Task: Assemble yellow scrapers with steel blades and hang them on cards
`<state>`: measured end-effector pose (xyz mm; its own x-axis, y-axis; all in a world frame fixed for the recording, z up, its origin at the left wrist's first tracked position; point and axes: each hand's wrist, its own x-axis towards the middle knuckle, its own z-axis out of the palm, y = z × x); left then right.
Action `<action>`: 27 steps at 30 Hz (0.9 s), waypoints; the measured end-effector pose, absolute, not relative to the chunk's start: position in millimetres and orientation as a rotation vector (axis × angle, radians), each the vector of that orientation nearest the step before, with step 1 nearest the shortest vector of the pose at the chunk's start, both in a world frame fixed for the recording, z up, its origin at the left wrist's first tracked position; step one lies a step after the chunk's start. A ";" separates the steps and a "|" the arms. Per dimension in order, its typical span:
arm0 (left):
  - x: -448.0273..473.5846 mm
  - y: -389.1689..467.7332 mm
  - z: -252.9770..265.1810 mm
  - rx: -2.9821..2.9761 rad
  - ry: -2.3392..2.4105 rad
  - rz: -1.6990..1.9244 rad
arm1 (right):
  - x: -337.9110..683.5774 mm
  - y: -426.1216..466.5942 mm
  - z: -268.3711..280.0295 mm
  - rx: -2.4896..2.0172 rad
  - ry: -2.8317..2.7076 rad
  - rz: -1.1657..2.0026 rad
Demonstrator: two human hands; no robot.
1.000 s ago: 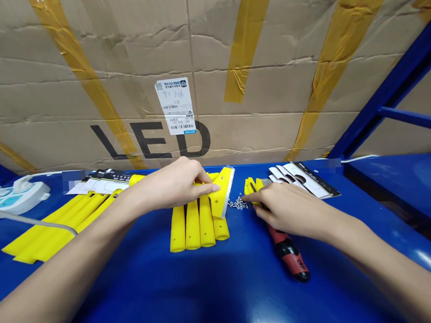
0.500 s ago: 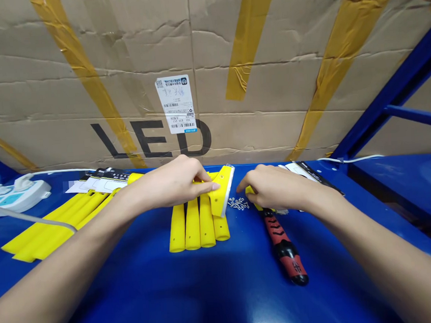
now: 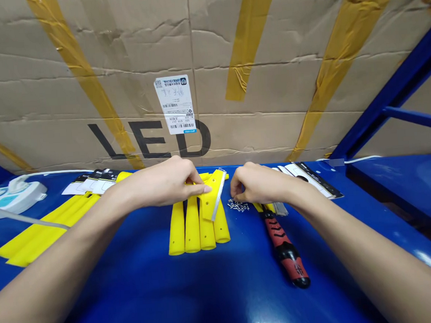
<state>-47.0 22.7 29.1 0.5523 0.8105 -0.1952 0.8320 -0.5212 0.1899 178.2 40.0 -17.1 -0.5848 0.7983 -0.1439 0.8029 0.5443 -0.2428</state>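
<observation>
My left hand point(image 3: 176, 181) pinches a yellow scraper head point(image 3: 211, 196) between thumb and fingers; a thin metal blade runs along its right edge. Beneath it, several yellow tubular handles point(image 3: 191, 229) with small holes lie side by side on the blue table. My right hand point(image 3: 256, 183) is closed, fingertips down at a small pile of silver screws point(image 3: 239, 205). Whether a screw is between those fingertips is hidden. Just below this hand lies a tool with a red and black handle point(image 3: 286, 250); its yellow far end is partly covered.
More yellow handles point(image 3: 53, 222) and black-and-white packaging cards point(image 3: 91, 182) lie at left, beside a white power strip point(image 3: 13, 198) with a grey cable. Metal blades point(image 3: 281, 209) and another card point(image 3: 318, 181) are at right. A large cardboard box point(image 3: 207, 49) stands behind the blue table point(image 3: 195, 291).
My right hand has moved slightly left and its outstretched index finger has curled down to the screws. My left hand has shifted the scraper head a little left and tilted it.
</observation>
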 end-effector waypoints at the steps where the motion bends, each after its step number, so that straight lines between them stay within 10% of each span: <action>1: -46.5 22.5 29.0 2.523 1.371 -0.128 | 177.6 39.6 -17.2 1.430 2.734 -0.446; 27: -48.3 21.4 27.3 2.484 1.282 -0.070 | 188.1 39.5 -24.8 1.422 2.808 -0.509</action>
